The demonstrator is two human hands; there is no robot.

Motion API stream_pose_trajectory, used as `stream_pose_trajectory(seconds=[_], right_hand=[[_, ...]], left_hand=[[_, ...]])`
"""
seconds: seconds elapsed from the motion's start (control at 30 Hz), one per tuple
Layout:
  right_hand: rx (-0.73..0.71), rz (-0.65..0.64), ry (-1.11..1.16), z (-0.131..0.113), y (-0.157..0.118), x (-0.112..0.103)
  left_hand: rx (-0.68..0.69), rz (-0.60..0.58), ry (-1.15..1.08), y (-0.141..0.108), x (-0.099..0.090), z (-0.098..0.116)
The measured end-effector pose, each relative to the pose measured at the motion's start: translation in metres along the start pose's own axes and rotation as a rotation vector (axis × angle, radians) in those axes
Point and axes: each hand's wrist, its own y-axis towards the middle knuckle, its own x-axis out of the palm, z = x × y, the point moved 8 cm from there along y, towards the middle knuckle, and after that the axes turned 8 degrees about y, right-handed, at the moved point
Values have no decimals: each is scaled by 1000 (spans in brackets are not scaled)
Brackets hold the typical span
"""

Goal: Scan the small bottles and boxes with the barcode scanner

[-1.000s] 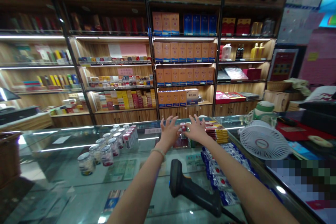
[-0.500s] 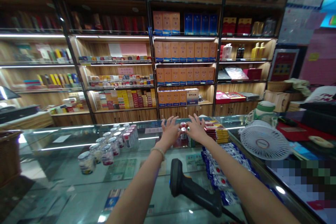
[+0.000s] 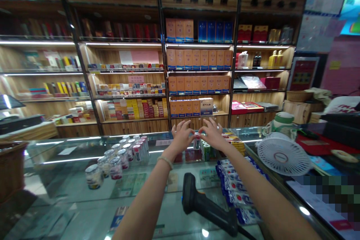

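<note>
Glass counter (image 3: 74,185): left hand (image 3: 182,135), right hand (image 3: 212,134) half-open, meeting at top of small can (image 3: 197,144); cannot tell whether gripping.

Counter (image 3: 70,210) before shelves (image 3: 221,113) — jars (image 3: 94,177) left, fan (image 3: 282,154) right, can (image 3: 197,143) between, scanner (image 3: 209,207) in front

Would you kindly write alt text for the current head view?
Above a glass counter, the left hand and right hand meet at the top of a small can. Jars and cans stand to the left; a barcode scanner, blue packets and a white fan are nearby, stocked shelves behind.
</note>
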Motion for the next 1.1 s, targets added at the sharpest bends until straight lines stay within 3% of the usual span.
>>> stream_pose_trajectory(seconds=[0.2,0.33,0.5,0.67,0.8,1.1], right_hand=[[-85,18,-57,-11,-6,-13],[-118,90,-50,-18,-10,-27],[-89,169,83,-27,-15,-46],[-90,255,276,-35,-32,-57],[-52,316,408,-35,-51,-52],[-11,345,576,-30,-82,-19]], left_hand=[[9,-1,-29,2,-13,7],[-10,59,-78,5,-28,9],[-19,123,-168,-3,-44,7],[-96,140,-209,-27,-51,-1],[-129,130,-234,-50,-54,-4],[-142,156,-207,-90,-54,-9]])
